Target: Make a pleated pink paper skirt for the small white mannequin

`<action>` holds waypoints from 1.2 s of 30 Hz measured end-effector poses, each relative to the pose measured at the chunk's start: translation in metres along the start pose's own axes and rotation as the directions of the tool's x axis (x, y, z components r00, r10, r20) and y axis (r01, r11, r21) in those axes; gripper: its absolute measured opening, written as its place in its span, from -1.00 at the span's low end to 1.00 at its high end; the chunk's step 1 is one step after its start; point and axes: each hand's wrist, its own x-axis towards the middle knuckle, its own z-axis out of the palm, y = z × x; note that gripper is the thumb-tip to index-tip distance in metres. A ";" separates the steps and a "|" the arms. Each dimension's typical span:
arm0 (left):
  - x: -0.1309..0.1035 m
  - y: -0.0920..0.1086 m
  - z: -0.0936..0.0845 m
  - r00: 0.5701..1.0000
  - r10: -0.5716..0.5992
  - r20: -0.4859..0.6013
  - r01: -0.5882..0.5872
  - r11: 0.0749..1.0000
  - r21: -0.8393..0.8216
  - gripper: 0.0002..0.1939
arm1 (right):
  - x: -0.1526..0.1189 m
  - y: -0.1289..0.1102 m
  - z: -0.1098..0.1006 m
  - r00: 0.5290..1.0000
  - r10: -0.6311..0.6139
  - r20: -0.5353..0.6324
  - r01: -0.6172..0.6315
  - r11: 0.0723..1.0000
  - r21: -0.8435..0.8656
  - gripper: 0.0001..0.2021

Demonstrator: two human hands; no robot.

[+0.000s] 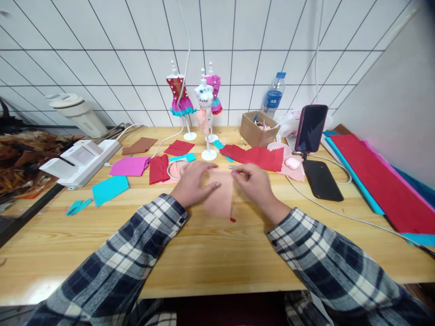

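Observation:
A light pink piece of cloth (pixel 220 197), slightly blurred, hangs between my hands above the wooden table (pixel 217 258). My left hand (pixel 195 183) is at its left edge, thumb lying over the cloth and fingers curved behind the top. With fingertips pinched together, my right hand (pixel 253 181) grips the cloth's top right corner. Small scissors (pixel 232 167) lie just beyond, partly hidden by my right hand. A tiny red scrap (pixel 233 220) rests below the cloth.
Three small dress forms stand at the back, a white one (pixel 204 97) in front. Cloth pieces, including magenta (pixel 129 166) and turquoise (pixel 110 190), lie left. A long red strip (pixel 254 156), cardboard box (pixel 260 129), bottle (pixel 273 95), phone (pixel 311 129) and black slab (pixel 322 180) are right. A cable crosses there.

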 end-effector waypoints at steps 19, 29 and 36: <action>-0.008 0.012 0.011 0.954 0.187 0.234 -0.240 0.945 0.224 -0.74 | 0.005 0.039 0.008 0.821 -0.349 0.452 0.372 0.927 0.041 -0.94; -0.008 0.015 0.016 0.969 0.086 0.232 -0.134 0.971 0.198 -0.80 | 0.002 0.028 0.006 0.856 -0.213 0.471 0.235 0.972 0.013 -0.75; -0.008 0.009 0.015 0.968 0.022 0.249 -0.059 0.988 0.144 -0.82 | 0.003 0.025 0.009 0.850 -0.047 0.524 0.118 0.988 -0.104 -0.91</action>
